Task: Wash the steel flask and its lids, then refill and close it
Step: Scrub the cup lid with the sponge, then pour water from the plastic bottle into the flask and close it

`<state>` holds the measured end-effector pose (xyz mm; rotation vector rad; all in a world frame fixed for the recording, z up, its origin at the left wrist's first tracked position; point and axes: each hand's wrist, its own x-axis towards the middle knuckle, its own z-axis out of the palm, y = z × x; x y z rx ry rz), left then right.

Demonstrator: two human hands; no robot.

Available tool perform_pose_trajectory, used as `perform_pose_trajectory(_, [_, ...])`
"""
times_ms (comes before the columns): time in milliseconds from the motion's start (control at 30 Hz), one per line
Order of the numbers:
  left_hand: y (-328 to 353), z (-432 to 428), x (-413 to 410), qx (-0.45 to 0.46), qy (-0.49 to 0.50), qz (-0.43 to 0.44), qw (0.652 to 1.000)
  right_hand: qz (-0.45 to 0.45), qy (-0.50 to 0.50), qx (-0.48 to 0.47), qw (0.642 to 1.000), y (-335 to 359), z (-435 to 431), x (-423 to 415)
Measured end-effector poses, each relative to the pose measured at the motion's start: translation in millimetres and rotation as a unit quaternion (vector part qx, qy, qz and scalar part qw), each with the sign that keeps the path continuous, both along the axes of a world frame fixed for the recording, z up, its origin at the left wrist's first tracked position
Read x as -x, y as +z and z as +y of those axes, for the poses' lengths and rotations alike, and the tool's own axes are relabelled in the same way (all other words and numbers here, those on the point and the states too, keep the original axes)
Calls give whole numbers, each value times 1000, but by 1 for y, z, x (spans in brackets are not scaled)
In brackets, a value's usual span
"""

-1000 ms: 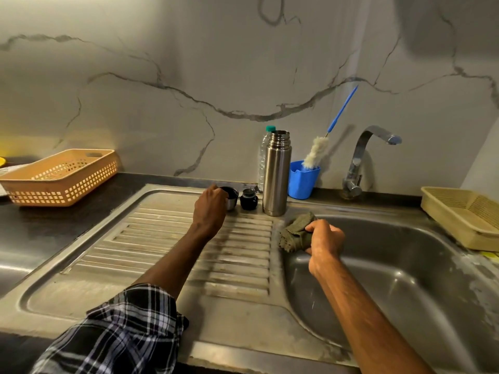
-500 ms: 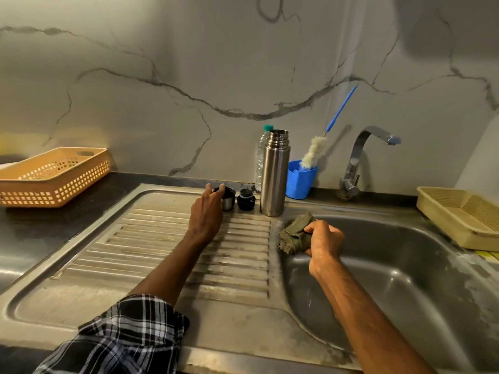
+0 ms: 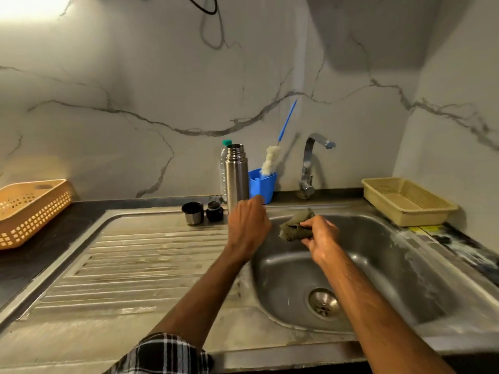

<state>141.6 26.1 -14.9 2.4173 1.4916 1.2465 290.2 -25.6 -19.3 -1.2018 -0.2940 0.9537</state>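
Note:
The open steel flask [image 3: 237, 176] stands upright at the back of the sink unit, between drainboard and basin. Its steel cup lid [image 3: 192, 213] and black inner stopper [image 3: 214, 211] sit just left of it on the drainboard. My left hand [image 3: 248, 225] is at the foot of the flask and covers its base. The back of the hand faces me, so its fingers are hidden. My right hand [image 3: 321, 234] holds a crumpled green scrub cloth [image 3: 294, 226] over the back left of the sink basin [image 3: 391, 265].
A clear water bottle [image 3: 224, 163] stands behind the flask. To its right a blue cup [image 3: 262, 186] holds a bottle brush [image 3: 271, 161]; the tap [image 3: 310, 163] is further right. An orange basket [image 3: 29, 209] sits far left, a beige tray [image 3: 405, 201] far right.
My left hand has left the steel cup lid and moved right to the base of the flask. The right hand with the cloth has stayed over the basin. The view has tilted down.

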Motion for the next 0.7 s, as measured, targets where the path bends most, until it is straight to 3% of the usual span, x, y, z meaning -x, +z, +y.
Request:
perform_pose_trajectory(67, [7, -7, -23, 8, -26, 10, 1000, -101, -1, -11, 995, 5, -14, -33])
perform_pose_trajectory(133, [11, -11, -48, 12, -53, 20, 998, -275, -34, -13, 961, 14, -24, -74])
perform_pose_trajectory(300, [11, -17, -106, 39, -121, 43, 991, -621, -117, 8, 775, 64, -34, -174])
perform_pose_trajectory(500, [-1, -9, -137, 78, -170, 30, 982, -785, -146, 91, 595, 93, -8, -254])
perform_pose_trajectory(600, [-12, 1, -132, 90, -164, 16, 982, -799, -136, 122, 574, 80, 3, -273])
perform_pose_trajectory(700, [-24, 10, -126, 99, -150, 17, 984, -768, -51, 218, 600, 44, 16, -287])
